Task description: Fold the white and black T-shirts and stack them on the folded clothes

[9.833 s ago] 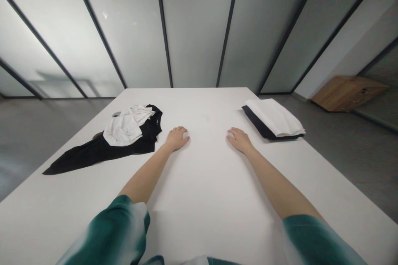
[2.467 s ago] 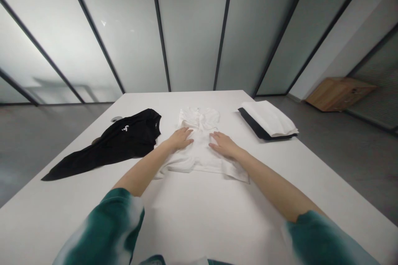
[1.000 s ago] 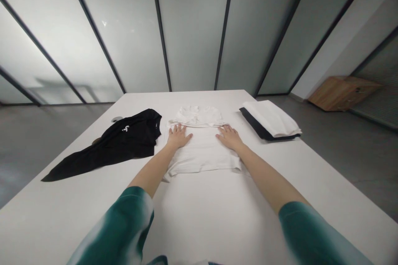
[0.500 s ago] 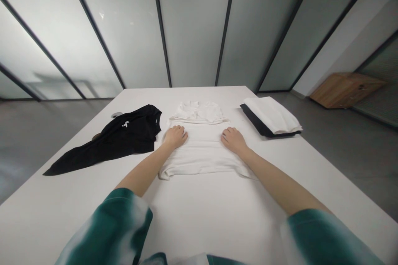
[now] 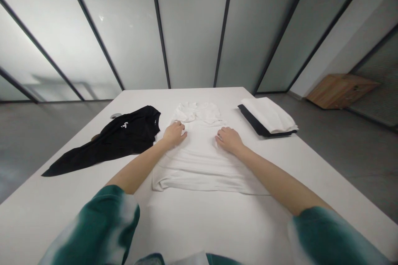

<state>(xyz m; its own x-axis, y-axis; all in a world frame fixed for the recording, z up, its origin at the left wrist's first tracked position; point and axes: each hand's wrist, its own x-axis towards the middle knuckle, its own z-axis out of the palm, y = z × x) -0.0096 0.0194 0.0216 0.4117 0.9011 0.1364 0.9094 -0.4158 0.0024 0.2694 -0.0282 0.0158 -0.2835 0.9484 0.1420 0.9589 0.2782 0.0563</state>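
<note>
White shirt, one: lay spread on the white table, beneath and between the left hand and the right hand, their fingers curled, though whether either pinched it could not be told.

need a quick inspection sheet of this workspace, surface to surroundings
Surface: smooth white table
Job's things: white cloth garment, spread out, wrinkled, far end bunched
Clutter: black cloth garment with white print, left; folded white cloth atop folded black cloth, right; small grey object and brownish object, both partly hidden, unidentifiable
Hands: left hand and right hand at the white cloth garment, fingers bent; grip unclear
Cables: nothing seen
Surroundings: frosted panels with dark frames, grey floor, brown wooden cabinet at right
</note>
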